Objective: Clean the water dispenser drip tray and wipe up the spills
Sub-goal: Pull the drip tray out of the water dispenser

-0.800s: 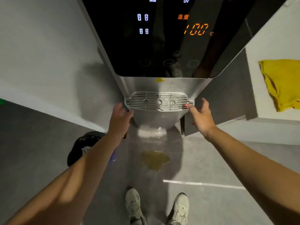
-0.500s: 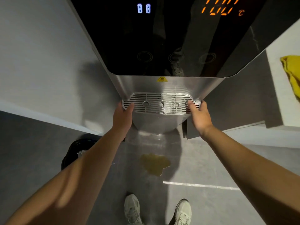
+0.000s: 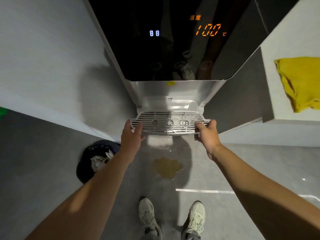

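Grey slatted drip tray (image 3: 166,124) lies level, long axis left–right — left hand (image 3: 132,135) and right hand (image 3: 207,134) clamp its ends, thumbs on top.

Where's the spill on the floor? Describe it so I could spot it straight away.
Find the tall water dispenser with the black front. On the grey floor before it, between it and the person's pale shoes, lies the spill: a yellowish-brown puddle, unlike the dark bin to its left.
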